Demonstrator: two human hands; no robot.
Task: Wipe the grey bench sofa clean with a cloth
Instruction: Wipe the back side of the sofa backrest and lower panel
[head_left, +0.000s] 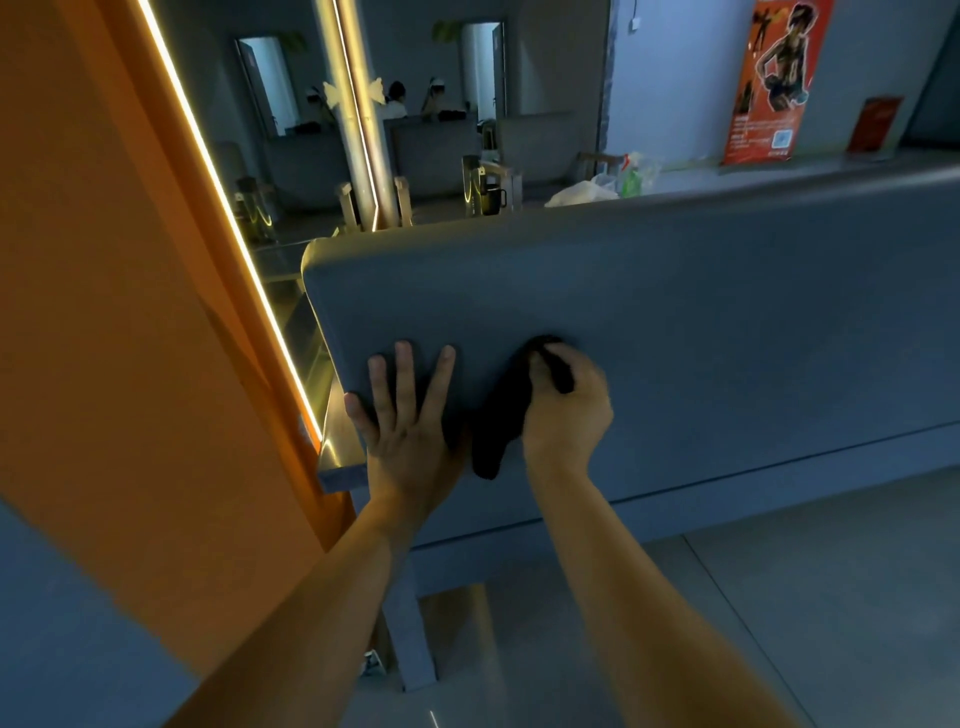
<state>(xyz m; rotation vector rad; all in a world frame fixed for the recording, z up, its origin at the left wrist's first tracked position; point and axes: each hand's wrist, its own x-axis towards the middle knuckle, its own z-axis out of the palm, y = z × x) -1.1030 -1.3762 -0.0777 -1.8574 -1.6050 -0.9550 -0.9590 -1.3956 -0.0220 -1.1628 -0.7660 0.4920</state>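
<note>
I note wiping under way: right hand (566, 410) grips the dark cloth (498, 421) against the grey bench sofa (727, 322) panel's left end; left hand (402, 410) rests spread beside it. Most of the panel appears unwiped.

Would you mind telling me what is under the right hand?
A dark cloth, gripped by the right hand against the grey bench sofa; its tail hangs below. The sofa surface beneath it is hidden.
</note>
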